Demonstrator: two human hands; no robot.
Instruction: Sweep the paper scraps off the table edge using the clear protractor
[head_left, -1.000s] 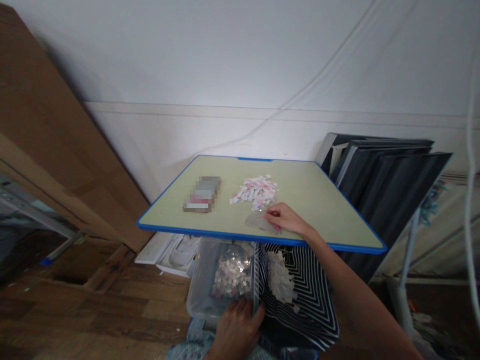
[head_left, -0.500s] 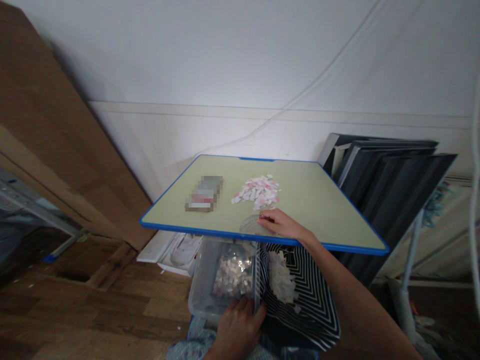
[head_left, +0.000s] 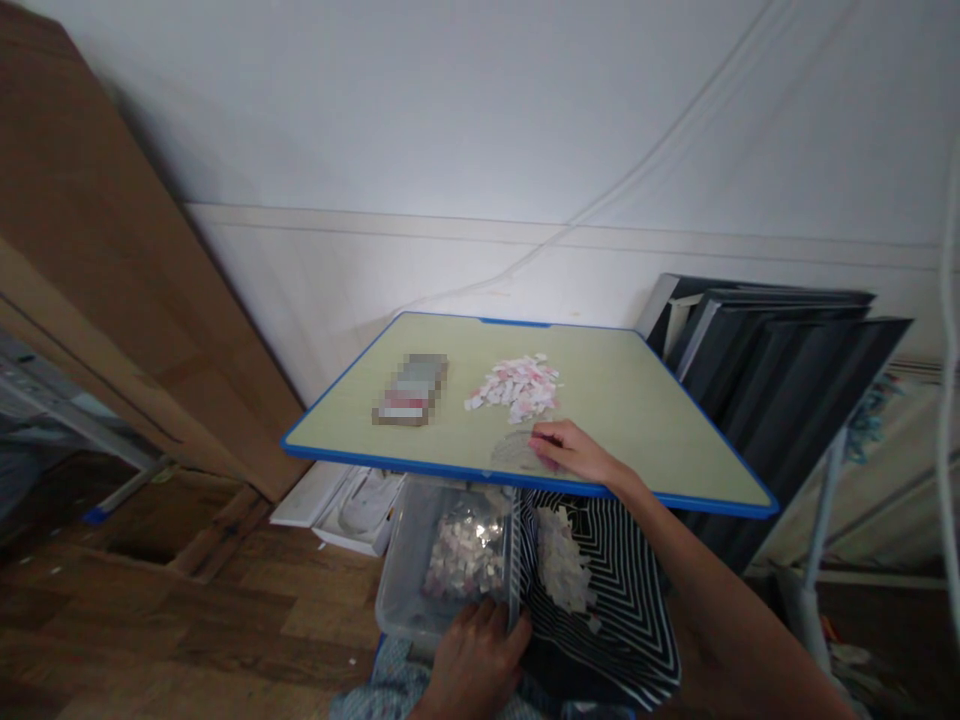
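My right hand is closed at the table's near edge, its fingertips at a thin clear protractor-like plastic piece with an arched outline. Behind it lies a heap of small white and pink paper-like pieces. Below the table, my left hand has its fingers curled over the near rim of a clear plastic box. Inside that box is a shiny pile of small pale pieces. Beside it, a black-and-white striped fabric bin holds more whitish flakes.
The yellowish tabletop has a blue rim. A blurred-out block lies on its left. Dark panels lean at the right against the wall; a large cardboard sheet leans at the left. A white open box sits below.
My right hand and the clear plastic piece have shifted slightly right and away from the table's near edge. My left hand stays on the box rim. The view has moved a little.
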